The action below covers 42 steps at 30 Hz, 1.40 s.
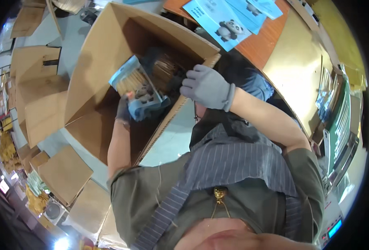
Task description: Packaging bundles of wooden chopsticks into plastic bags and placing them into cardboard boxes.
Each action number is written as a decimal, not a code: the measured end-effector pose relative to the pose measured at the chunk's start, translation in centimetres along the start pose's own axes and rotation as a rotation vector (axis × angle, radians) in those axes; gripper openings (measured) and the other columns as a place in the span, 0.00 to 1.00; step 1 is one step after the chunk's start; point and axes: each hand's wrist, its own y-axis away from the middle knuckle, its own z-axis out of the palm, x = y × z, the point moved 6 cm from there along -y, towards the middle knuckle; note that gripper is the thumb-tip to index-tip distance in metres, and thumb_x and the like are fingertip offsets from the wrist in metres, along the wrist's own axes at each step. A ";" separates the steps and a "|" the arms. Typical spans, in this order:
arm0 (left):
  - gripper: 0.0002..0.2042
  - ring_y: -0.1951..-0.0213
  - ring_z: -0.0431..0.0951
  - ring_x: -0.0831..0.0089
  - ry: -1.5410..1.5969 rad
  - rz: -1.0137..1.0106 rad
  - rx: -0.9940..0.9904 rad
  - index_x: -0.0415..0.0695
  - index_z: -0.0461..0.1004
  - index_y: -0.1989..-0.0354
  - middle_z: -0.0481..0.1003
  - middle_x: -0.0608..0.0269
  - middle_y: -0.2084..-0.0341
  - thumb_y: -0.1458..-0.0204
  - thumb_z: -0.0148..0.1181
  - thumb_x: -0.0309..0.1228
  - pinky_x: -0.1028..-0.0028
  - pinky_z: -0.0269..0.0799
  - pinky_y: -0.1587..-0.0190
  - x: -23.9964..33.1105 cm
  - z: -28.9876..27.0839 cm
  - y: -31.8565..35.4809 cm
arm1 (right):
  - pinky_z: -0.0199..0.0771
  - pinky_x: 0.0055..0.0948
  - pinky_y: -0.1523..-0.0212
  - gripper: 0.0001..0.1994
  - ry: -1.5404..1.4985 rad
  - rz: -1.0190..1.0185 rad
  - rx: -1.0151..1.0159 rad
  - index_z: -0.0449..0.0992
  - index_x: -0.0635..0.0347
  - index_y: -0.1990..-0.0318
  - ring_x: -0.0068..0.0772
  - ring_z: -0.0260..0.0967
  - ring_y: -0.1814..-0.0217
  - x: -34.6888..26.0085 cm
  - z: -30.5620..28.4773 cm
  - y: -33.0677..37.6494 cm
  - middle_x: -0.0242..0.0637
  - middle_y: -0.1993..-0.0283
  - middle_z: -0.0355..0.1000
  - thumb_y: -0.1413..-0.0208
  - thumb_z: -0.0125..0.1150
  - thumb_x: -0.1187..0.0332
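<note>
The step in hand looks like handling the panda-printed blue packet of sticks (139, 86) within the cardboard carton (93, 56); next seems to call for steady control. The gloved left grip (123, 110) pinches its lower-left edge, the packet extending rightward. The right grip (208, 86) curls by the carton's rim; whether clasping, I cannot tell.
</note>
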 end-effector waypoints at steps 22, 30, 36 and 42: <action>0.17 0.66 0.73 0.75 -1.195 0.732 -0.297 0.38 0.68 0.49 0.72 0.60 0.66 0.45 0.52 0.34 0.78 0.70 0.62 2.6 46.4 -0.4 | 0.54 0.42 0.37 0.52 0.369 1.814 0.387 0.52 0.67 0.38 0.58 0.48 0.34 17.5 -23.4 47.8 0.61 0.36 0.48 0.65 0.65 0.38; 0.26 0.53 0.71 0.57 -1.583 1.090 -0.573 0.31 0.67 0.51 0.71 0.44 0.57 0.46 0.56 0.44 0.66 0.66 0.50 -18.3 66.4 -12.9 | 0.67 0.38 0.45 0.36 0.181 2.262 0.865 0.66 0.71 0.48 0.52 0.69 0.48 20.4 -20.2 63.4 0.60 0.50 0.69 0.63 0.65 0.53; 0.37 0.43 0.62 0.49 -1.686 1.292 -0.512 0.29 0.61 0.45 0.64 0.37 0.47 0.50 0.56 0.53 0.59 0.54 0.40 -25.0 69.7 -17.4 | 0.61 0.37 0.43 0.36 0.259 1.768 1.024 0.68 0.65 0.48 0.54 0.65 0.46 17.9 -28.3 60.7 0.60 0.49 0.67 0.57 0.60 0.43; 0.41 0.42 0.60 0.47 -1.672 1.415 -0.512 0.30 0.58 0.42 0.63 0.37 0.46 0.54 0.60 0.54 0.58 0.52 0.39 -28.5 70.8 -15.2 | 0.71 0.41 0.57 0.32 0.338 2.621 1.042 0.76 0.63 0.56 0.53 0.73 0.57 1.3 -32.1 90.8 0.56 0.59 0.74 0.46 0.45 0.39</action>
